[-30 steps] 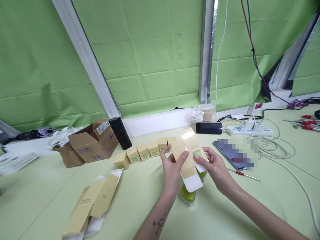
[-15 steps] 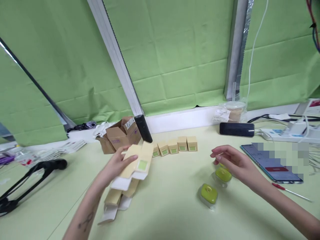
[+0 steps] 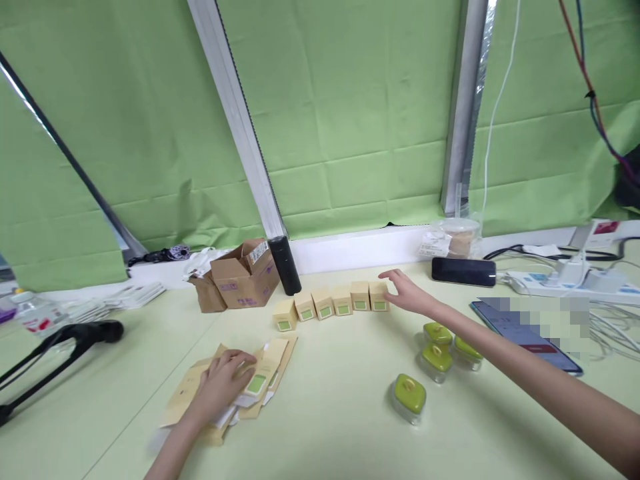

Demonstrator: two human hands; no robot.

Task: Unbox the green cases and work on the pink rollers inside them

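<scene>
My left hand point(image 3: 225, 381), its fingers bent, is closed on a loose pile of flattened kraft-paper boxes point(image 3: 187, 392) at the front left. Green labels and white flaps show on some of them. My right hand point(image 3: 404, 292) reaches to the right end of a row of small upright kraft boxes point(image 3: 343, 301), each with a green label. Its fingers are apart beside the last box point(image 3: 379, 297); whether they touch it I cannot tell. Below the right forearm sit several green-lidded clear cases point(image 3: 437, 360), one of them point(image 3: 410, 397) nearer to me.
A brown cardboard carton point(image 3: 245, 277) and a black cylinder point(image 3: 285, 265) stand behind the row. A black phone point(image 3: 463, 272), a lit phone point(image 3: 530, 337) and a power strip point(image 3: 575, 283) lie to the right. A black frame-like object point(image 3: 65, 347) is at the left.
My left hand has brought the flattened boxes down and left onto the table, uncovering another upright box. My right hand has moved from the green cases up and left to the row.
</scene>
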